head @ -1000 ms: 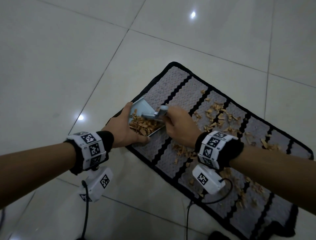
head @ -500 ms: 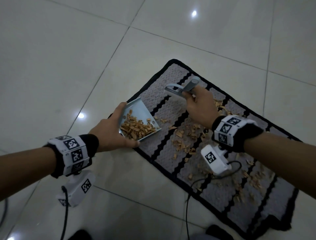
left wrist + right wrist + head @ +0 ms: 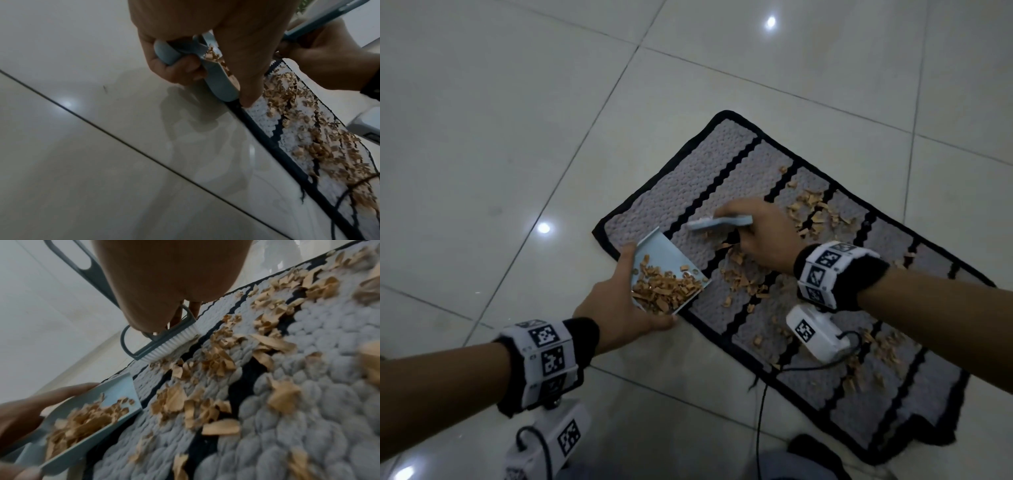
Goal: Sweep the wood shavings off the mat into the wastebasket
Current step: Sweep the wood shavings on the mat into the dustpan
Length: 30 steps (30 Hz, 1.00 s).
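Observation:
A grey knitted mat (image 3: pixel 726 171) with black stripes lies on the tiled floor, strewn with tan wood shavings (image 3: pixel 743 279). My left hand (image 3: pixel 619 305) grips a light-blue dustpan (image 3: pixel 667 255) at the mat's near-left edge; a heap of shavings lies in it. In the left wrist view the fingers curl round the dustpan (image 3: pixel 218 81) handle. My right hand (image 3: pixel 760 233) holds a small blue brush (image 3: pixel 719 222), its white bristles on the mat (image 3: pixel 308 386) just beyond the pan. The brush (image 3: pixel 164 344) and dustpan (image 3: pixel 121 389) both show in the right wrist view. No wastebasket is in view.
Glossy pale floor tiles (image 3: pixel 517 120) surround the mat on all sides. More shavings (image 3: pixel 815 212) lie behind my right hand and others (image 3: pixel 880 356) toward the mat's near-right end. A black cable (image 3: pixel 760 421) hangs from the right wrist camera.
My right hand lifted the brush from the dustpan, swung it away up the mat, then set it down on the mat beyond the pan. The left hand kept the dustpan at the mat's edge.

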Available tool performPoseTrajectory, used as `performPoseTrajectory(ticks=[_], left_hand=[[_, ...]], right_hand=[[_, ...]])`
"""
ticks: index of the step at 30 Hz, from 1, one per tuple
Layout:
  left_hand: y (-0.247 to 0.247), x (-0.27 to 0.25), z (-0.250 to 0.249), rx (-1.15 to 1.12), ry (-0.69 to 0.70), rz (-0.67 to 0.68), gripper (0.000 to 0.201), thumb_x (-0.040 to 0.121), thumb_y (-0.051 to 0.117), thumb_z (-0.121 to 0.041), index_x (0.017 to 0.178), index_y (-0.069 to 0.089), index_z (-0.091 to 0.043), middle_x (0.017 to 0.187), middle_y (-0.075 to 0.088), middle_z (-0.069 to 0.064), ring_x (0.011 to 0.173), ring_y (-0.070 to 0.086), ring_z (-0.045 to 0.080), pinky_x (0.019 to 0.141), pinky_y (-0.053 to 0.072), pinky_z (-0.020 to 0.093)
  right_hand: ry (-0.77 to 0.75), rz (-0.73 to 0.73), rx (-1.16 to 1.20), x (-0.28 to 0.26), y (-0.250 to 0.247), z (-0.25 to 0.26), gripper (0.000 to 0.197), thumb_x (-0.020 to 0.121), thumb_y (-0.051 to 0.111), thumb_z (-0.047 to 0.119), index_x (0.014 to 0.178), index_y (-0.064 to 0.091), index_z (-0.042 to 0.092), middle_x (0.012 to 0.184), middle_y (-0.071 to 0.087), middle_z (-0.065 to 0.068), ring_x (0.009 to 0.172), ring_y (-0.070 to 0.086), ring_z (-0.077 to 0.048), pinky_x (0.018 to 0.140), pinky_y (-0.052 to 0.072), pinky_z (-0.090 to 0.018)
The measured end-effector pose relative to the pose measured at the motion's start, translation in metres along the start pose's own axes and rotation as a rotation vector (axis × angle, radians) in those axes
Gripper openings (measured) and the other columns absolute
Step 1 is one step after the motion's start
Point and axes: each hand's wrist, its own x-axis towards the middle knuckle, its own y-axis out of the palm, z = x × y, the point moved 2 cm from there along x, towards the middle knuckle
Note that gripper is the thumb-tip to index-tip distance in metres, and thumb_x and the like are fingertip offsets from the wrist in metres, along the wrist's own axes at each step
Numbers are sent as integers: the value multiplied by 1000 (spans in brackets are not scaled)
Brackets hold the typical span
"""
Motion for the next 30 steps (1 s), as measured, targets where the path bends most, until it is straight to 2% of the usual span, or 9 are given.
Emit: performPoseTrajectory(ticks=[4,8,12,19,22,24,27,28,30], left_hand=[[-2,3,-1,40,0,2,135,56,86,-57,151,-8,-40,135,55,-5,102,63,20,86,50,26],[-6,5,-5,85,15,8,135,55,85,-60,149,-11,-44,135,56,-4,102,64,21,86,51,27],[-13,8,-8,149,19,22,136,56,84,-61,149,-14,-45,134,57,-2,98,63,20,86,51,29],[-20,18,-15,262,32,76,136,57,84,-61,148,-15,-45,135,57,0,102,63,23,87,53,31],[-28,24,-23,323,31,123,136,55,84,-63,148,-14,-47,139,53,1,106,62,25,88,54,33],[-32,28,-28,348,49,129,135,55,85,-61,149,-12,-46,141,51,0,110,60,24,91,52,33],[-32,33,-32,348,66,126,136,53,85,-61,150,-9,-45,142,51,-1,113,59,23,94,51,33],[-30,34,-33,335,66,122,136,53,86,-61,150,-8,-44,142,51,-2,114,59,23,95,51,32],[-25,35,-33,307,64,123,138,51,87,-60,152,-7,-41,142,50,-2,115,58,22,95,50,32]], right_hand=[[9,-17,20,0,0,-7,29,80,54,-12,103,68,0,103,70,-18,93,63,-29,79,46,-29],[-9,-54,79,22,-1,-7,25,89,54,-8,108,68,1,106,70,-16,94,60,-17,81,45,-21],[-30,68,46,23,3,-5,30,81,57,-11,104,70,4,102,70,-14,98,63,-29,86,52,-39],[-24,94,82,-22,-5,-26,25,85,54,4,104,69,8,103,69,-7,95,62,-21,83,52,-35],[52,-17,94,-26,-24,-32,25,90,52,-5,105,67,7,92,66,3,81,58,2,73,49,-18],[144,-147,49,-26,-40,-36,22,93,49,-3,105,64,7,79,61,4,67,55,6,61,42,-13],[326,-324,-35,-23,-60,-53,15,99,45,7,100,59,13,69,50,11,58,45,3,56,33,-23],[371,-383,-53,-20,-65,-61,16,100,44,10,103,60,12,74,55,8,63,48,-5,63,34,-24],[436,-469,-63,-14,-70,-77,25,101,44,13,116,61,4,99,67,-11,87,60,-25,74,41,-29]])
